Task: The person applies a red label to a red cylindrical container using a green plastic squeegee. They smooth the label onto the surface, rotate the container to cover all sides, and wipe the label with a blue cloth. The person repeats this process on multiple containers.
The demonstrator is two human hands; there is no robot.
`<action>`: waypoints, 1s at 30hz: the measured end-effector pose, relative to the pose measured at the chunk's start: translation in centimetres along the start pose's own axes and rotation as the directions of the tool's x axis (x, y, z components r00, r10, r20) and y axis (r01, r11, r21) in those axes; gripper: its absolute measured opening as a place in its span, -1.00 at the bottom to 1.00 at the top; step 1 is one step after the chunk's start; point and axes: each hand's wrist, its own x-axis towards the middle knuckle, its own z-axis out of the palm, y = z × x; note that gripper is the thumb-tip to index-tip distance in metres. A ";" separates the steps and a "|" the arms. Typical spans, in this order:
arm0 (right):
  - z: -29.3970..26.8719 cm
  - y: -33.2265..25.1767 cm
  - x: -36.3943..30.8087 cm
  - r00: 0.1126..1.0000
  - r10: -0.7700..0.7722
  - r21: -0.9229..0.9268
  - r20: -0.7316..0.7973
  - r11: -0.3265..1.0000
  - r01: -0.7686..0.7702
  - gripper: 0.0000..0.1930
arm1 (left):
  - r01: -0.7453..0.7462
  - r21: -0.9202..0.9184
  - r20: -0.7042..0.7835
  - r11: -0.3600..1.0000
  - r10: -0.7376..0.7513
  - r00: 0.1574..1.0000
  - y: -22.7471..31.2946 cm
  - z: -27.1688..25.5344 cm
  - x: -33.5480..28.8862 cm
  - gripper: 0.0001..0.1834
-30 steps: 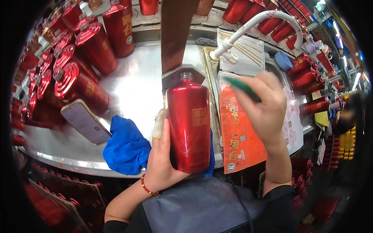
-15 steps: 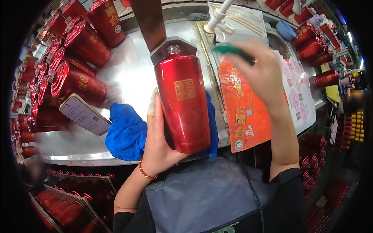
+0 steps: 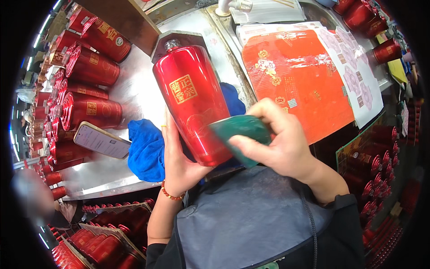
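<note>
A glossy red bottle (image 3: 210,94) with a gold square emblem lies tilted in front of me, its clear-topped neck pointing away. My left hand (image 3: 184,172) is closed around its lower left side and base; some of its fingers are hidden beneath. My right hand (image 3: 289,145) pinches a flat dark-green scraper (image 3: 248,136) between thumb and fingers. The scraper's edge is at the bottle's lower right face, and whether it touches cannot be told. Behind the neck is a dark octagonal plate (image 3: 195,39). A blue cloth (image 3: 145,152) lies left of my left hand and another blue part shows right of the bottle.
A phone (image 3: 101,140) leans among red bottles (image 3: 92,110) on the left. To the right lie a red printed cardboard sheet (image 3: 295,80) and white sheets of pinkish labels (image 3: 358,80). A brown board (image 3: 123,22) rises at the far left. White piping (image 3: 230,6) stands at the back.
My right hand has brought the green scraper from above the red cardboard down to the bottle's lower right. My left hand stays on the bottle. The whole view has shifted, and the bottle appears more tilted.
</note>
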 end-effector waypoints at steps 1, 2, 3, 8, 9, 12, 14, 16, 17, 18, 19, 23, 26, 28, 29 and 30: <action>-0.5 0.1 -0.4 0.999 -0.021 -0.057 -0.024 0.998 0.019 -0.73 | -0.010 0.015 -0.010 1.000 0.010 1.000 -0.2 0.0 -0.1 0.40; -1.0 0.4 -0.9 0.997 0.070 -0.051 -0.017 0.996 -0.071 -0.74 | -0.022 0.029 -0.023 0.999 0.023 0.999 -0.3 0.0 -0.3 0.40; -1.4 1.7 -1.4 0.995 0.092 0.025 -0.038 0.996 -0.091 -0.74 | 0.000 -0.016 -0.030 1.000 -0.001 1.000 -0.1 0.0 -0.4 0.39; -2.4 1.3 -2.5 0.988 0.113 0.358 -0.101 0.931 -0.070 -0.76 | 0.161 -0.196 0.042 0.967 -0.156 0.987 0.8 -0.3 -0.4 0.46; -2.4 1.5 -2.2 0.993 0.078 0.370 -0.084 0.928 -0.042 -0.73 | 0.195 -0.243 0.064 0.950 -0.185 0.981 1.0 -0.4 -0.5 0.49; -2.6 1.7 -1.5 0.989 0.146 0.428 0.009 0.894 -0.136 -0.69 | 0.078 -0.329 0.027 0.941 -0.074 0.997 1.2 -1.0 -0.7 0.52; -2.4 2.3 -1.3 0.994 0.112 0.437 0.003 0.894 -0.102 -0.70 | 0.040 -0.369 -0.041 0.929 -0.059 0.997 1.6 -0.9 -0.6 0.48; -2.1 2.7 -1.1 0.995 0.094 0.487 -0.028 0.871 -0.068 -0.73 | 0.060 -0.375 -0.147 0.925 -0.123 0.981 2.8 -0.1 -0.1 0.41; -2.1 2.9 -0.9 0.996 0.091 0.471 -0.015 0.879 -0.073 -0.74 | 0.054 -0.371 -0.171 0.927 -0.126 0.977 4.1 0.3 0.5 0.32; -2.0 3.0 -0.8 0.996 0.089 0.455 -0.003 0.887 -0.078 -0.75 | 0.055 -0.186 -0.170 0.981 -0.087 0.982 4.5 0.1 0.7 0.31; -2.6 3.0 -0.7 0.996 0.085 0.432 -0.009 0.899 -0.073 -0.75 | 0.034 -0.003 -0.158 0.999 -0.034 0.987 5.1 0.1 1.2 0.31; -7.1 2.5 0.8 0.994 -0.030 0.197 -0.107 0.979 0.051 -0.76 | 0.002 0.152 -0.175 0.988 0.025 0.984 5.1 0.5 1.3 0.30; -14.1 2.3 4.9 0.973 0.035 0.130 -0.228 0.991 -0.006 -0.62 | 0.037 0.147 -0.178 0.988 -0.010 0.984 4.8 0.4 1.0 0.34; -21.1 3.6 8.8 0.939 0.166 0.011 -0.301 0.985 -0.170 -0.50 | 0.039 0.067 -0.130 0.997 -0.030 0.991 4.6 0.2 0.6 0.55; -24.3 3.9 10.5 0.921 0.226 -0.033 -0.318 0.968 -0.249 -0.46 | -0.015 0.134 -0.106 0.991 0.029 0.994 4.3 0.0 0.4 0.63; -26.9 4.6 12.4 0.899 0.285 -0.074 -0.332 0.942 -0.326 -0.42 | -0.062 0.203 -0.083 0.977 0.080 0.993 4.0 0.0 -0.1 0.71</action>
